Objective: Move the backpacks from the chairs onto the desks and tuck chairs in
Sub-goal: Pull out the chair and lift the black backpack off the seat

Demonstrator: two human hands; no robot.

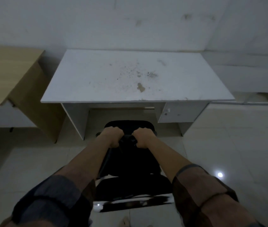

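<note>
Both fists are clenched on the top of a black backpack (130, 159), left hand (112, 136) beside right hand (144, 137), over the chair (130, 126) facing the bare stained white tabletop (135, 76).

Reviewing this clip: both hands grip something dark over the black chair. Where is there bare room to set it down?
The stained white desk top is bare from wall to front edge. The tan wooden desk at left also shows bare top. The crowded spot is where the left hand and right hand clutch the black backpack.

Wooden desk (2, 74) cut off at left edge; dark chair (130, 161) blurred.
</note>
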